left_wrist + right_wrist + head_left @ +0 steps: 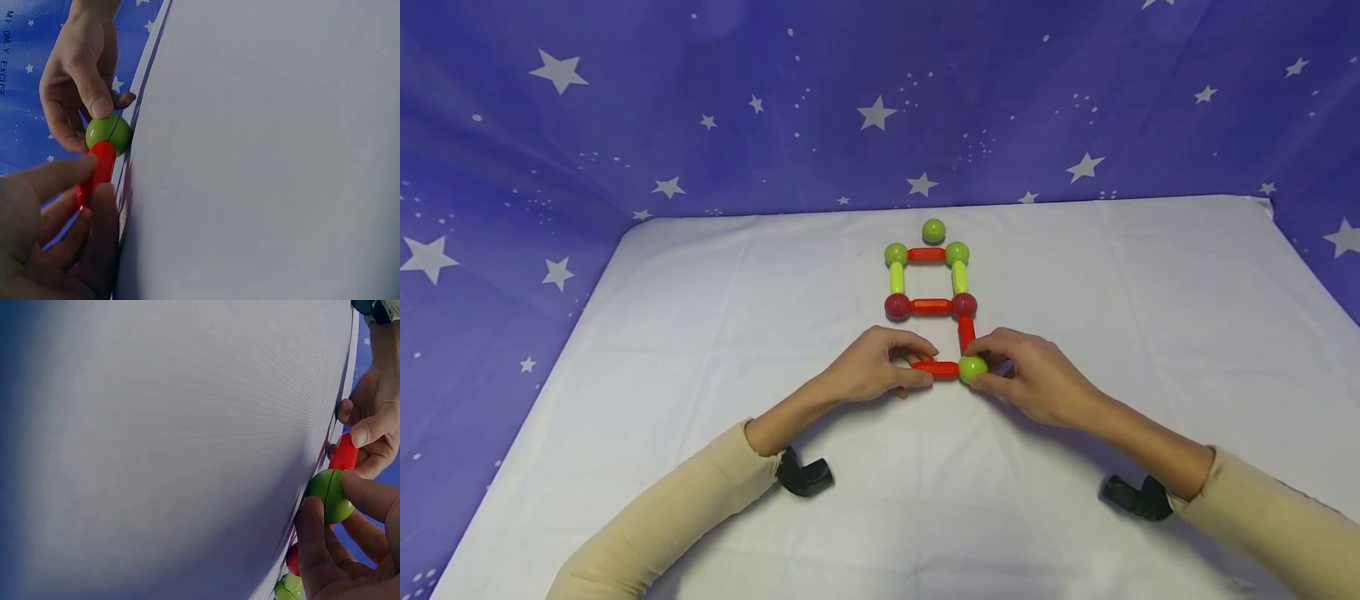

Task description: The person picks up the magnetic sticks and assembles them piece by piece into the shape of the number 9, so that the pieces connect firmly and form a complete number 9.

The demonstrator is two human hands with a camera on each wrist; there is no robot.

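Observation:
Between the thumb and fingers of my left hand (874, 367) is a red rod (942, 370), pinched near its left end. Its right end meets a green ball (972, 369), which my right hand (1037, 379) grips from the right side. A second red rod (966, 332) runs from that ball up to a dark red ball (964, 305). In the left wrist view the red rod (102, 164) lines up end-on with the green ball (107, 132). The right wrist view shows thumb and fingertips around the green ball (331, 496).
Beyond the hands lies a square of balls and rods, with red rods (927, 255) across and yellow-green rods (897, 278) at the sides. A loose green ball (934, 231) sits behind it. White cloth (760, 292) covers the table, and a starry purple curtain (820, 100) hangs around it.

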